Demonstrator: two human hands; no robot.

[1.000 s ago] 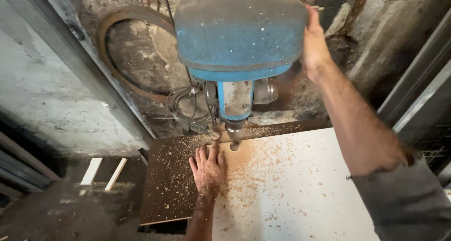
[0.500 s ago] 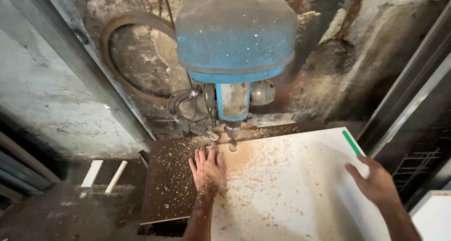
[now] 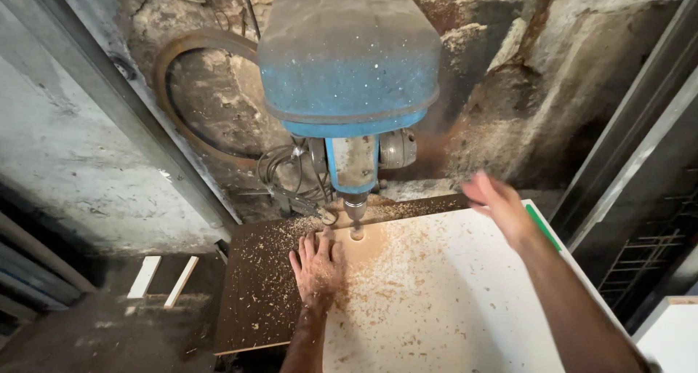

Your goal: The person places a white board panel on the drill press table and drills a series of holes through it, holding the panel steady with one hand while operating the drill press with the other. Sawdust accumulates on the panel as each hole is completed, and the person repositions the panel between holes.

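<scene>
**Here, two bare hands are working a white panel under a blue drill press**

Here, a person is standing over a dusty blue drill press (image 3: 349, 60), whose spindle and bit (image 3: 356, 211) are pointing down at a round hole (image 3: 357, 235) in a white panel (image 3: 451, 300). The left hand (image 3: 318, 267) is lying flat on the panel's near-left edge, fingers spread and pressing down, gripping nothing; it is sitting just at seven o'clock from the hole and is dusted with sawdust. The right hand (image 3: 498, 202) is hovering in the air at about two o'clock from the hole, blurred, palm loose and fingers apart, holding nothing and apart from the panel. Wood shavings (image 3: 392, 271) are lying scattered across the white surface, thickest around the hole. The panel is resting on a dark brown board (image 3: 254, 300) that is jutting out at nine o'clock. A strip of green edging (image 3: 544, 227) is showing on the panel's far right edge. At eight o'clock, two pale offcuts (image 3: 161, 280) are lying on the floor.
</scene>
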